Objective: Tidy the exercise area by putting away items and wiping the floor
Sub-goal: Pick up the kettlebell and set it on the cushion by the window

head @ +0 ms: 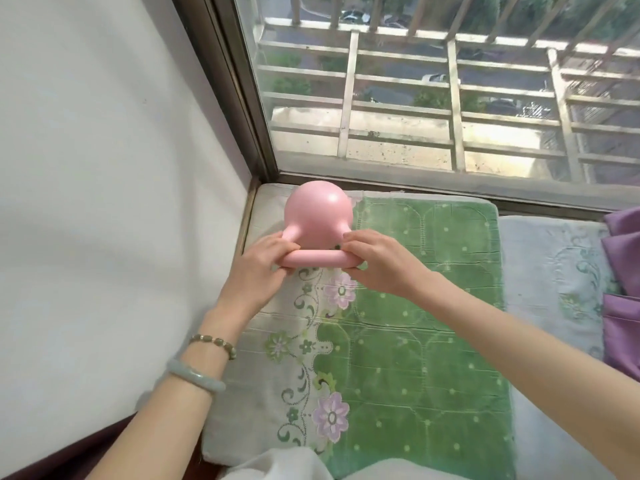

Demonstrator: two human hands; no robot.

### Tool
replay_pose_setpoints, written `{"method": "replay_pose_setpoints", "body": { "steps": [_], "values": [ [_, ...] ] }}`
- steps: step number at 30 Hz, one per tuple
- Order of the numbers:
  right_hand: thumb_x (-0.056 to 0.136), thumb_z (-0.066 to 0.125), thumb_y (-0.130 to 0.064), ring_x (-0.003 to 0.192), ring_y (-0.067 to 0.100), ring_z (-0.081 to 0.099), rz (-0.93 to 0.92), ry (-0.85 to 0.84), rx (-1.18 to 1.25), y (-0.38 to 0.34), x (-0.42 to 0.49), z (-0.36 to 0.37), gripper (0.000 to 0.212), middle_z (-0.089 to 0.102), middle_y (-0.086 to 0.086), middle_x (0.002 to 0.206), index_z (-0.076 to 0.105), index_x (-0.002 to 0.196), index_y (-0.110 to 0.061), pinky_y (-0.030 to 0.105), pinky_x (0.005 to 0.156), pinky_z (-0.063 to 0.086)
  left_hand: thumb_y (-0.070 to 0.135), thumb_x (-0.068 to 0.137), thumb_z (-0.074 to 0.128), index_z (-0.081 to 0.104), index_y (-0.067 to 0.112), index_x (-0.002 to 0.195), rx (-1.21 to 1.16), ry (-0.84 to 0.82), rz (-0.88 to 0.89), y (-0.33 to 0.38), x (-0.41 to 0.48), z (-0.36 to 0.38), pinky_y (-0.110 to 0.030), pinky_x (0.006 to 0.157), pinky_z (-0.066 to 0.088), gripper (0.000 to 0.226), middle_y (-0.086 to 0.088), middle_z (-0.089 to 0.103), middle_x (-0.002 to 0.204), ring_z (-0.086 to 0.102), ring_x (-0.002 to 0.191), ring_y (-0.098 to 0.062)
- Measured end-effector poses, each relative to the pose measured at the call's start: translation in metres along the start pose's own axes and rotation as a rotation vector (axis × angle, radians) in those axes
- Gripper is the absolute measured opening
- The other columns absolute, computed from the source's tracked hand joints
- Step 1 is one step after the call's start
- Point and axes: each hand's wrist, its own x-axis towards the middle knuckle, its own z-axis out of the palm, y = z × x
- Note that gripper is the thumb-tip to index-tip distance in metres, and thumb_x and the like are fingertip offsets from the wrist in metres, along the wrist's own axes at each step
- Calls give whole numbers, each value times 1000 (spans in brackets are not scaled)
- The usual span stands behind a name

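Left grip (258, 261) and right grip (377, 261) both curl round the handle (315, 259) of a pink kettlebell (317, 209). The left takes the handle's left end and the right its right end, with a short stretch of bare bar showing between them. On each side the fingers wrap over the top of the bar and press against it.

The kettlebell is tipped, its round body pointing away from the person toward the corner where the white wall (104, 168) meets the window (415, 81). It hangs over the far left corner of a green cushion (415, 306) dotted in pale spots and edged with a cream border of lilac flowers. Whether the ball rests on the cushion or is held just above it cannot be told. Its surface is smooth and plain.

A second, pale blue-white cushion (554, 271) lies just beside the green one on the right, and purple cloth (623, 271) lies at the right edge against it. The left wrist wears a beaded bracelet (214, 341) and, nearer the elbow, a pale green bangle (195, 375). A fold of white fabric (277, 465) shows at the bottom edge. Through the glass, a railing (450, 98) of pale bars stands outside, with parked cars far below.
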Motion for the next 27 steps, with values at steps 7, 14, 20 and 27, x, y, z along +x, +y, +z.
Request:
{"method": "replay_pose_setpoints", "body": {
  "steps": [7,14,20,27],
  "values": [
    [64,76,-6,89,29,63,-95,-63,-56,-4,-41,40,18,64,9,87,70,81,-6,41,79,54,20,68,82,71,17,101,157,-139,92,-19,-37,25,-32,101,35,36,4,68,102,49,120,-21],
    [68,72,-5,103,24,49,-166,35,-149,-7,-54,71,21,63,10,89,69,88,-3,33,95,40,10,68,81,70,11,100,174,-106,82,-41,-52,48,-36,104,33,34,0,69,100,47,120,-26],
    [73,71,-4,108,28,53,-202,-82,-250,-8,-66,87,25,64,8,98,69,97,-5,38,99,42,9,72,77,71,12,101,256,-134,164,-53,-65,56,-36,97,47,30,0,69,102,45,124,-21],
    [71,67,-9,130,30,45,-149,-267,-365,-18,-80,80,53,60,11,125,58,124,-4,44,111,32,10,76,74,69,10,109,331,-128,259,-55,-67,52,-40,103,42,33,-2,69,109,52,124,-26]
  ]
}}
